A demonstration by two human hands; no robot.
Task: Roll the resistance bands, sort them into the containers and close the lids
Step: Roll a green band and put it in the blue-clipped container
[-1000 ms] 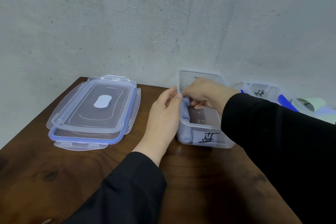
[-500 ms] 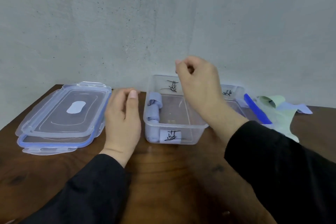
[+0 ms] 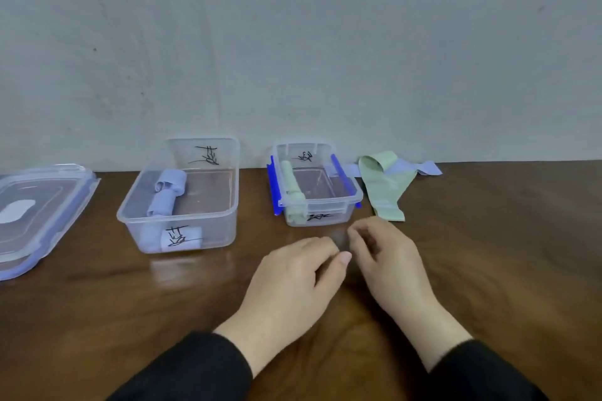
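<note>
Likely light, limp and a little clingy, the unrolled green band [image 3: 386, 185] on the counter [image 3: 488, 254] right of the green box [image 3: 317, 185], best pinched at its near flat end; both grips, left [image 3: 293, 283] and right [image 3: 387, 264], loosely curled, holding nothing.

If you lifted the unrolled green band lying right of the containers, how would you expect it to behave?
The green band would probably hang limp: it lies flat on the table with one end folded over in a soft loop. It looks thin, so likely light. It overlaps a pale blue band, which might drag along with it.
</note>
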